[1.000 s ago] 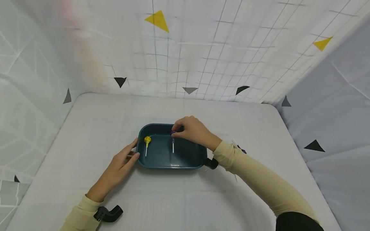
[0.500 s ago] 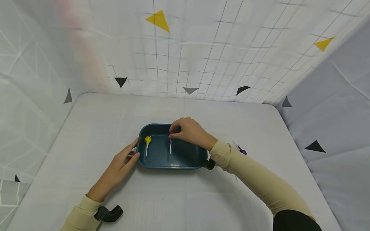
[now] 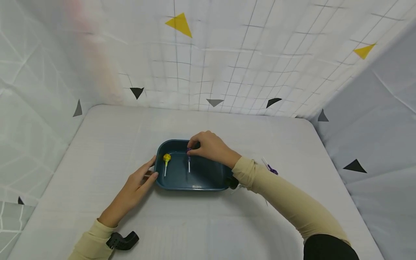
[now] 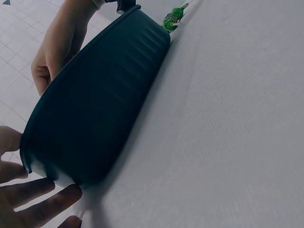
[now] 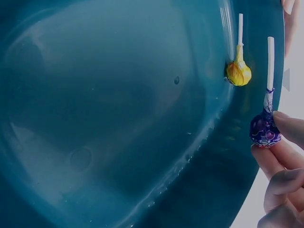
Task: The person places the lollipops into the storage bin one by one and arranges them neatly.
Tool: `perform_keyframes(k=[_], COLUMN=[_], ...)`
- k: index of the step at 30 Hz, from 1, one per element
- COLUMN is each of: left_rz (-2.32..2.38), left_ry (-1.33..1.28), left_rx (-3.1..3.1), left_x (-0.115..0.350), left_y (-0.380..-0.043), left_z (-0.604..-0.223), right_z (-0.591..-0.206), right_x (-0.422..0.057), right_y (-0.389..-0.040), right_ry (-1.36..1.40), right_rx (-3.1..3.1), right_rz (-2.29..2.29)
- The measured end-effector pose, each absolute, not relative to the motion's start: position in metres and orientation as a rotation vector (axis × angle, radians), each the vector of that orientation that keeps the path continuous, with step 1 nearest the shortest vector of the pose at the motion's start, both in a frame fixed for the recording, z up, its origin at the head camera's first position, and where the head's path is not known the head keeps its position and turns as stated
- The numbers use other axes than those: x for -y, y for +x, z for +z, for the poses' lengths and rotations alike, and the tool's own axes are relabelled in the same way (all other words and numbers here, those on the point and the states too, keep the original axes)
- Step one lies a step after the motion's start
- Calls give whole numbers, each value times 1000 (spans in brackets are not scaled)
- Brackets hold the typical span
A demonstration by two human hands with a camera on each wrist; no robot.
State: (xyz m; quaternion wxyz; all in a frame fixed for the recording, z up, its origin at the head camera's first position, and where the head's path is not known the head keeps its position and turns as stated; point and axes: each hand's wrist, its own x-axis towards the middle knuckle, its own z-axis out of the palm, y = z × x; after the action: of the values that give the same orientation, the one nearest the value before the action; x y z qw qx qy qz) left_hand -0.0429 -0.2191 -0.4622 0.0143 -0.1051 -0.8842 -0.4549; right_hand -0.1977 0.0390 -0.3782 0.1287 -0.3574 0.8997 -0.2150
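Thumb and fingertips of my right hand (image 3: 212,146) pinch a purple-wrapped lollipop (image 5: 264,128) by its candy head, over the dark teal tray (image 3: 208,180). Its white stick points toward the near side of the tray in the head view. Inside the tray, near the left end, lies a yellow-wrapped lollipop (image 3: 167,157). My left hand (image 3: 134,187) rests against the tray's left end, fingers extended and spread along the outer wall in the left wrist view.
Another purple-wrapped lollipop (image 3: 273,172) lies on the white table right of the tray, partly behind the right sleeve. A green-wrapped candy (image 4: 172,20) shows beyond the tray in the left wrist view. White fabric walls (image 3: 227,79) enclose the table at the back and sides.
My right hand has shifted a little left across the tray with the purple lollipop. More of the purple lollipop on the table now shows beside the sleeve. The left hand stays put.
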Motion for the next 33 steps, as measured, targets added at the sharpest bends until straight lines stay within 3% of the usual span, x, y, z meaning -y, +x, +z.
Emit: perform_keyframes(k=[33], left_rz=[-1426], left_ry=[-329], left_rx=[2758], left_x=[221], left_y=[-45], left_z=[-463], right_z=[-405], right_x=[-1], right_y=[-204], right_ry=[-1079], right_rx=[-2561], right_rz=[-539])
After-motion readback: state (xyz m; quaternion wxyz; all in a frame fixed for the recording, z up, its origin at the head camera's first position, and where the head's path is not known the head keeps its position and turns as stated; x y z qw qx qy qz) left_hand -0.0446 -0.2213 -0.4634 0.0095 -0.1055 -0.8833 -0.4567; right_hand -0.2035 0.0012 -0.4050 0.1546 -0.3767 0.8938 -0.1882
